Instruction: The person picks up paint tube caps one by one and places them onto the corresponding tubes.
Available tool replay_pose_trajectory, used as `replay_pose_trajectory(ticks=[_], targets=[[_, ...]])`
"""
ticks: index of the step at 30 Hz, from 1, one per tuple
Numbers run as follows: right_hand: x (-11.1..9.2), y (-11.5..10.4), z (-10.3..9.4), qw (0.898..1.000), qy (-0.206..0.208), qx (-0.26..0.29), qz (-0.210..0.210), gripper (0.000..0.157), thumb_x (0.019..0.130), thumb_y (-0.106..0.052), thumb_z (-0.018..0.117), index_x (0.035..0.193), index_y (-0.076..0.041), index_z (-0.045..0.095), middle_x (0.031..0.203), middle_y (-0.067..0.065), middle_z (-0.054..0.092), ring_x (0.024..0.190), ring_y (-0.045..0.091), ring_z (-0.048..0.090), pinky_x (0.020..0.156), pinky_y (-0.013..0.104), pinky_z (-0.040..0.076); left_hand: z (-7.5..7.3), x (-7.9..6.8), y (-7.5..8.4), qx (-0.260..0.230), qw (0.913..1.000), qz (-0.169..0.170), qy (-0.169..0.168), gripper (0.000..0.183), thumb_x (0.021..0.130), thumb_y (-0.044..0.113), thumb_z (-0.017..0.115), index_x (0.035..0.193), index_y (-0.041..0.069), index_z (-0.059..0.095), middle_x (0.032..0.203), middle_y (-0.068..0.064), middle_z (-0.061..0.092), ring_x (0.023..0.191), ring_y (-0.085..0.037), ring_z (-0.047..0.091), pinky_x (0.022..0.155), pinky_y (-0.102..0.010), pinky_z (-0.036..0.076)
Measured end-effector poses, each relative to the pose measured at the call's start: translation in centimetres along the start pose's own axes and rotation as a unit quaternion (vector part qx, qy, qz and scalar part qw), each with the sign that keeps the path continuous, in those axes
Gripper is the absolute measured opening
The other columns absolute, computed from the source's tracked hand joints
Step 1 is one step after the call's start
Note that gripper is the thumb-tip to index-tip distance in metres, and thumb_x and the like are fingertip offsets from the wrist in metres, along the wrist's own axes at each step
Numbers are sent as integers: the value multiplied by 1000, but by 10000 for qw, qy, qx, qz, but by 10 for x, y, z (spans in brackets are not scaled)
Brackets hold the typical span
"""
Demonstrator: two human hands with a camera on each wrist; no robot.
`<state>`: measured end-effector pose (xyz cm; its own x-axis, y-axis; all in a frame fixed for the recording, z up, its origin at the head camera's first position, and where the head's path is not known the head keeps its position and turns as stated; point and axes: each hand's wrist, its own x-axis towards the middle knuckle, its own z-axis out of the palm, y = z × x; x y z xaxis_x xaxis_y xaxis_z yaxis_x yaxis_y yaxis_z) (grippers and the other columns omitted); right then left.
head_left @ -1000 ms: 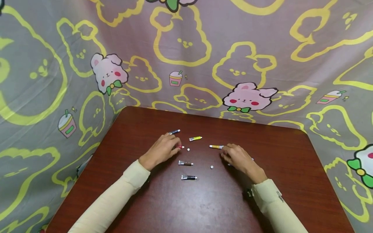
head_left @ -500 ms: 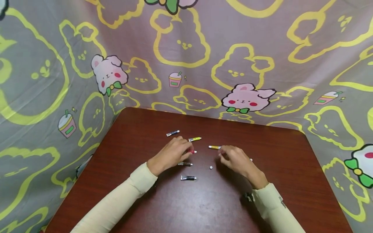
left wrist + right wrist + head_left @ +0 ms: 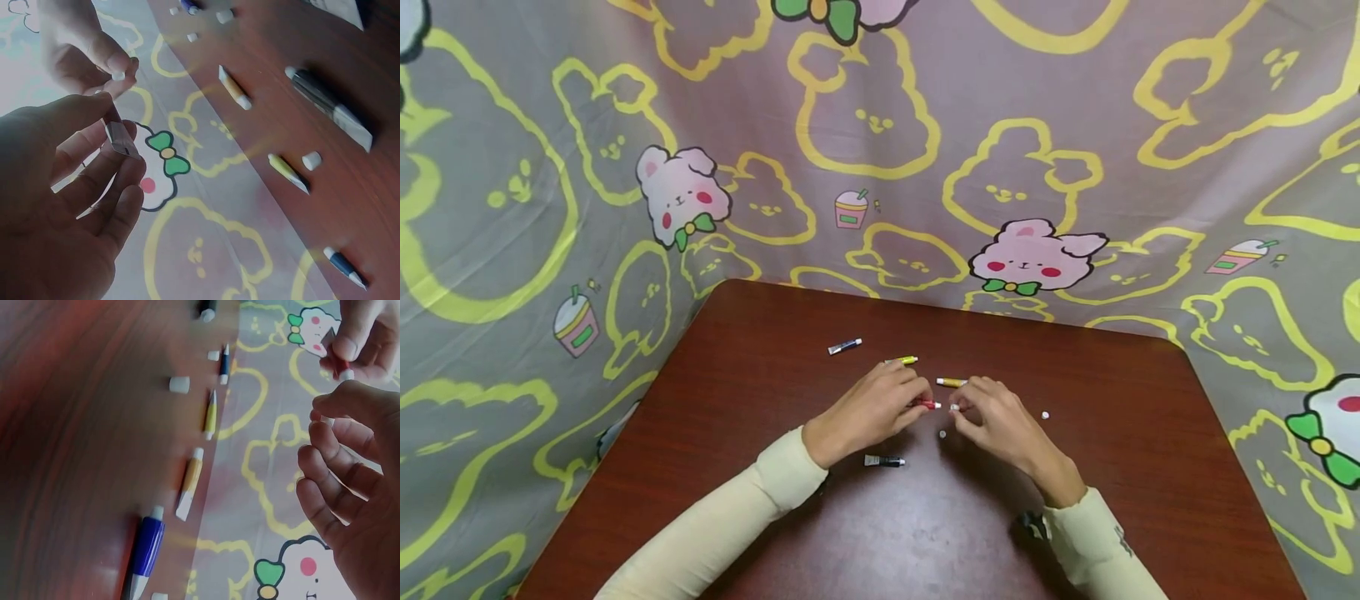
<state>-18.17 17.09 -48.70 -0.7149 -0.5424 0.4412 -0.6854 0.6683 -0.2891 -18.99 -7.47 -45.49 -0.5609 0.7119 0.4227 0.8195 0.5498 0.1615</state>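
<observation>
My left hand [image 3: 872,410] pinches a small red paint tube [image 3: 929,405] between thumb and fingers, its white nozzle end pointing right. In the left wrist view the tube's flat crimped end [image 3: 125,140] sticks out between the fingers. Just to the right, my right hand [image 3: 1003,421] holds a small white cap [image 3: 955,407] at its thumb and fingertips. A narrow gap separates the cap from the red tube's end in the head view. Both hands are above the table, the right wrist view showing the red tube [image 3: 341,365] close to the right fingertips.
On the brown table [image 3: 760,333] lie a dark blue tube [image 3: 845,347], a yellow tube [image 3: 906,360], an ochre tube [image 3: 952,382] and a black tube [image 3: 884,461]. A purple-blue tube [image 3: 149,544] shows in the right wrist view. Loose white caps [image 3: 1045,415] lie around; patterned cloth [image 3: 880,208] hangs behind.
My left hand has moved right and nearer with the red tube, now covering the brown tube. The right hand has shifted slightly left, and the cap at its fingertips has come into view.
</observation>
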Motion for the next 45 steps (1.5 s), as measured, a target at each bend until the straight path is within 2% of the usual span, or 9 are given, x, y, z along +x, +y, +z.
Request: replay_pose_trajectory(ticks=[3, 10, 17, 24, 34, 38, 45], targets=[[-1, -5, 0, 9999, 83, 5, -63, 15, 83, -15, 76, 96, -14, 68, 91, -5, 65, 85, 13, 62, 74, 39, 52, 2, 2, 3, 71, 9999, 100, 57, 9, 91, 25, 74, 96, 19, 68, 89, 7, 67, 91, -14, 58, 99, -33, 44], [-2, -11, -3, 9997, 199, 115, -97, 15, 89, -16, 73, 104, -14, 71, 105, -1, 69, 96, 17, 64, 80, 41, 54, 4, 1, 7, 107, 9999, 91, 32, 10, 93, 28, 72, 97, 20, 67, 91, 9, 66, 89, -12, 56, 87, -29, 45], [-3, -12, -3, 9989, 390, 230, -85, 19, 82, -15, 79, 97, -13, 67, 91, -5, 68, 87, 12, 63, 74, 36, 54, 6, 2, 6, 93, 9999, 55, 12, 11, 95, 30, 69, 97, 19, 68, 91, 9, 66, 89, -11, 55, 85, -28, 44], [-2, -15, -4, 9984, 396, 372, -161, 20, 82, -15, 81, 97, -13, 68, 92, -5, 68, 87, 11, 63, 73, 35, 55, 7, 2, 6, 62, 9999, 75, 37, 10, 93, 27, 72, 97, 19, 68, 91, 9, 66, 88, -12, 54, 84, -28, 44], [-1, -15, -2, 9973, 518, 517, -92, 17, 85, -15, 80, 98, -13, 68, 93, -6, 68, 86, 10, 62, 73, 32, 54, 7, 2, 5, 10, 10000, 74, 35, 11, 96, 28, 69, 98, 18, 67, 91, 8, 65, 88, -12, 55, 85, -28, 43], [0, -15, -1, 9971, 517, 566, -6, 12, 90, -18, 75, 99, -14, 69, 93, -7, 67, 86, 9, 61, 73, 31, 53, 8, 3, 5, -35, 9998, 82, 185, 10, 95, 27, 70, 98, 17, 67, 92, 8, 65, 89, -11, 55, 85, -28, 45], [-1, -13, 1, 9969, 613, 491, 57, 7, 92, -16, 72, 98, -17, 72, 92, -8, 68, 86, 10, 61, 75, 35, 53, 11, 3, 4, -75, 9997, 2, 243, 11, 96, 28, 69, 100, 18, 68, 94, 8, 66, 92, -10, 56, 90, -28, 44]])
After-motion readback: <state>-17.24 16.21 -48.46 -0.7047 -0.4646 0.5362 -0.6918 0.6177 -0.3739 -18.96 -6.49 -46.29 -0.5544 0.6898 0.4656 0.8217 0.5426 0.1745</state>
